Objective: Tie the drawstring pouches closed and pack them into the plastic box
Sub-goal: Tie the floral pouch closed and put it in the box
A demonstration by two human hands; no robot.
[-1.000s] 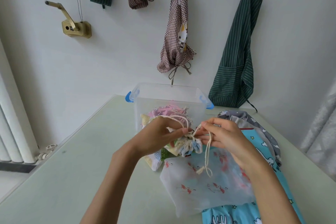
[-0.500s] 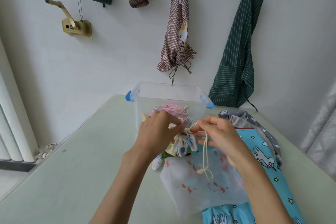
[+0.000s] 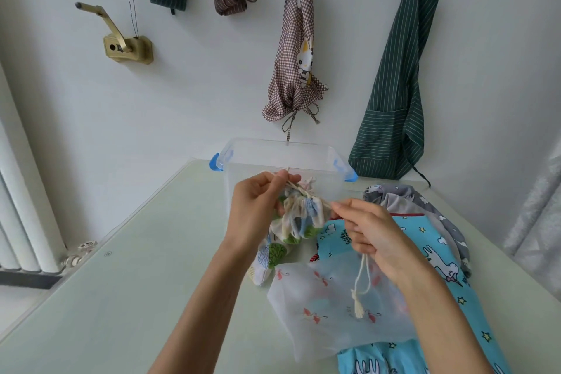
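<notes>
Pouch [image 3: 299,215] — cord pinched between fingers [image 3: 280,176].

Pale green table [image 3: 127,297], glossy top, pushed against white wall. Clear plastic box [image 3: 306,158] with blue latches at far edge, near wall. Translucent white pouch with flamingo print [image 3: 318,313] flat on table near front, partly overlapping blue cartoon-print fabric [image 3: 431,252] at right. Grey printed fabric [image 3: 425,200] beyond blue one, just right of box. Left half of table bare.
</notes>
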